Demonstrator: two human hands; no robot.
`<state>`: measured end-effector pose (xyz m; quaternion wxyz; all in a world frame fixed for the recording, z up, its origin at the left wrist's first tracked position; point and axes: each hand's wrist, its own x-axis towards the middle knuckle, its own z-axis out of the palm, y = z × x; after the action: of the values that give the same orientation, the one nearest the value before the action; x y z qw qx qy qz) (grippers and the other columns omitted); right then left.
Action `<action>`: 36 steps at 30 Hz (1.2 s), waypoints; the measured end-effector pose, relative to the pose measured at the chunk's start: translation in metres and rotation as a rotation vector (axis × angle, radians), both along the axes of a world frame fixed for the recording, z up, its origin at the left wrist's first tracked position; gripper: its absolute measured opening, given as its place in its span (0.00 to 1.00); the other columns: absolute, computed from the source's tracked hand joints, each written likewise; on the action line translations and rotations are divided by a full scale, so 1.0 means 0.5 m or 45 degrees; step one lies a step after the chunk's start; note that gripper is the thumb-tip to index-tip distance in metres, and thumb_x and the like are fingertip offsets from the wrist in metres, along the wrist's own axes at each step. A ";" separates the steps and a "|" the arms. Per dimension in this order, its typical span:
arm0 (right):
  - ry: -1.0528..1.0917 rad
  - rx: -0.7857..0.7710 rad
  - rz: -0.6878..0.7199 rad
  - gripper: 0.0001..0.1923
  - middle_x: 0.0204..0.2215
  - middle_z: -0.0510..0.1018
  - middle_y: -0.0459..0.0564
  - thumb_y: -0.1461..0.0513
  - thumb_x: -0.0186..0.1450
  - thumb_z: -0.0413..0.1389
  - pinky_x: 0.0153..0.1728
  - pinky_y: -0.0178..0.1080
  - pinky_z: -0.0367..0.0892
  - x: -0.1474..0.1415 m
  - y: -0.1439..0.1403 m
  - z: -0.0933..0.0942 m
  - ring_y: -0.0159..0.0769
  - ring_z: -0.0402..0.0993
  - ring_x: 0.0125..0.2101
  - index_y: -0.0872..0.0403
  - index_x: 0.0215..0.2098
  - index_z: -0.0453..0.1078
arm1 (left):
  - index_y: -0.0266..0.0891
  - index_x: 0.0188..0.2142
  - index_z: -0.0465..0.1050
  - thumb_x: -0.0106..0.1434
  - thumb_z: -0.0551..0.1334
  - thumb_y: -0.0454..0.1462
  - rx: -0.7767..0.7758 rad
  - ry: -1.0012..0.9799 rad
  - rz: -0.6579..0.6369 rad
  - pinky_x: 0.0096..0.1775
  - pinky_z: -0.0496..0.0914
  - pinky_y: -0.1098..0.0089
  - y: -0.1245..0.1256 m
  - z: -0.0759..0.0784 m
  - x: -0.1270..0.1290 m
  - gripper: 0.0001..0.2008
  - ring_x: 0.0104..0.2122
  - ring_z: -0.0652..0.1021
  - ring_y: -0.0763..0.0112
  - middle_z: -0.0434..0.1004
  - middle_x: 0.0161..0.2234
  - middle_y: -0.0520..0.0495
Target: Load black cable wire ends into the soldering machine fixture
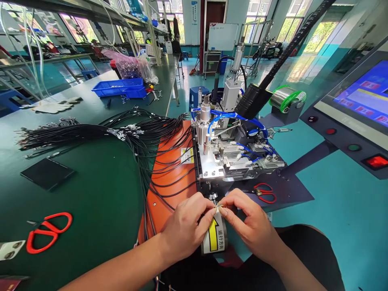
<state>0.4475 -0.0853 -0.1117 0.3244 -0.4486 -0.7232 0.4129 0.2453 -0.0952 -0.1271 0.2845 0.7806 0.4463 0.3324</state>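
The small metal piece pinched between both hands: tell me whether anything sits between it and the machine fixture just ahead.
Nothing visible does. The small metal piece is pinched by the left hand and right hand, directly before the machine fixture; the gap looks open.

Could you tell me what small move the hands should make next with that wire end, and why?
Probably carry the wire end a little forward toward the front edge of the machine. Both the left hand and the right hand pinch it between their fingertips just short of that edge, above the yellow arrow label, which points that way. The exact slot is too small to tell.
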 end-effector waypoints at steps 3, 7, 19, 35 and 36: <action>-0.039 0.005 0.016 0.06 0.33 0.70 0.45 0.60 0.71 0.53 0.37 0.36 0.63 0.001 -0.001 0.003 0.32 0.67 0.34 0.51 0.39 0.71 | 0.38 0.40 0.73 0.71 0.56 0.35 0.018 -0.010 0.005 0.36 0.65 0.69 0.001 -0.002 0.001 0.07 0.33 0.72 0.70 0.72 0.34 0.47; -0.098 0.014 0.035 0.05 0.33 0.69 0.45 0.59 0.71 0.54 0.37 0.37 0.63 0.003 0.002 0.010 0.33 0.66 0.34 0.50 0.39 0.71 | 0.38 0.41 0.73 0.70 0.57 0.35 0.053 -0.006 0.013 0.35 0.64 0.69 0.001 -0.007 0.002 0.06 0.33 0.72 0.70 0.71 0.33 0.48; -0.014 -0.132 -0.040 0.14 0.31 0.71 0.44 0.55 0.72 0.51 0.37 0.35 0.61 0.005 0.023 -0.010 0.32 0.67 0.33 0.52 0.32 0.70 | 0.38 0.44 0.73 0.71 0.56 0.34 0.175 0.071 -0.048 0.36 0.65 0.68 0.007 -0.007 0.000 0.07 0.33 0.71 0.68 0.71 0.32 0.48; 0.092 -0.136 -0.413 0.17 0.30 0.72 0.46 0.51 0.70 0.53 0.37 0.35 0.61 -0.025 0.034 -0.092 0.34 0.68 0.33 0.53 0.31 0.72 | 0.36 0.48 0.74 0.66 0.55 0.26 0.403 0.180 -0.008 0.38 0.68 0.64 0.037 -0.012 -0.016 0.15 0.38 0.71 0.64 0.74 0.39 0.43; 0.079 -0.115 -0.420 0.17 0.30 0.72 0.46 0.51 0.70 0.53 0.37 0.35 0.61 -0.027 0.033 -0.093 0.34 0.68 0.33 0.53 0.31 0.72 | 0.35 0.48 0.75 0.67 0.55 0.27 0.422 0.185 0.002 0.38 0.68 0.64 0.037 -0.011 -0.015 0.14 0.37 0.71 0.64 0.74 0.38 0.43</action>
<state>0.4341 -0.0690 -0.1582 0.3894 -0.5624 -0.6101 0.3997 0.2376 -0.0767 -0.1327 0.1190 0.8384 0.4053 0.3444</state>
